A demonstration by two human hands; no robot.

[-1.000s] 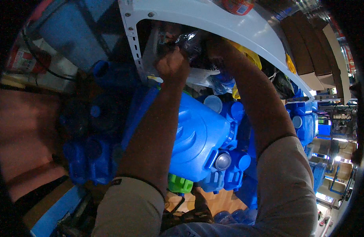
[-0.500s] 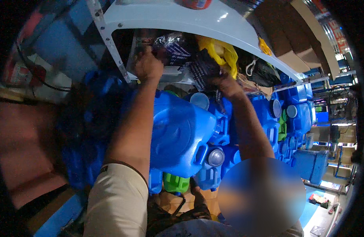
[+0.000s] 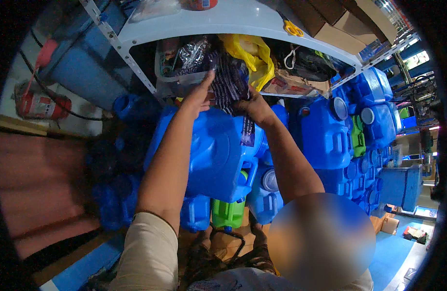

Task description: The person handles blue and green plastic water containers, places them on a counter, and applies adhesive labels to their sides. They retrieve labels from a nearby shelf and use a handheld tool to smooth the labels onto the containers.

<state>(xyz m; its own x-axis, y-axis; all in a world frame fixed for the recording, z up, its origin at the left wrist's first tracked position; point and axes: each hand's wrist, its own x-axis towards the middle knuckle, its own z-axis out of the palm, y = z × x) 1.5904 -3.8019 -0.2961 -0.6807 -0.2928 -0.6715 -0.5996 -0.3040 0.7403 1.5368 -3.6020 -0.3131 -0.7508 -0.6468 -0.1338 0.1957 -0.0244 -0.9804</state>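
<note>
A thick bundle of dark printed plastic strips (image 3: 229, 82) hangs in front of the lower shelf opening. My left hand (image 3: 199, 99) holds its left side, with one digit stretched up along it. My right hand (image 3: 255, 107) is closed round its lower right edge; the fingertips are partly hidden. One loose strip (image 3: 248, 131) dangles below. Just under my hands lies a large blue jug (image 3: 204, 145) on its side. Behind the bundle, a clear plastic tub (image 3: 172, 83) contains crinkled clear wrapping (image 3: 193, 52), and a yellow plastic bag (image 3: 257, 63) sits beside it.
A white metal shelf (image 3: 243, 22) spans the top, with yellow scissors (image 3: 294, 29) and cardboard boxes (image 3: 345, 29) on it. More blue jugs (image 3: 325, 138) and a green jug (image 3: 228, 213) crowd the floor. A red-labelled container (image 3: 44, 105) stands at left.
The strips have come out of the shelf opening and now hang between both hands. My left hand has moved from the tub to the bundle; my right hand has shifted left. The view has shifted too.
</note>
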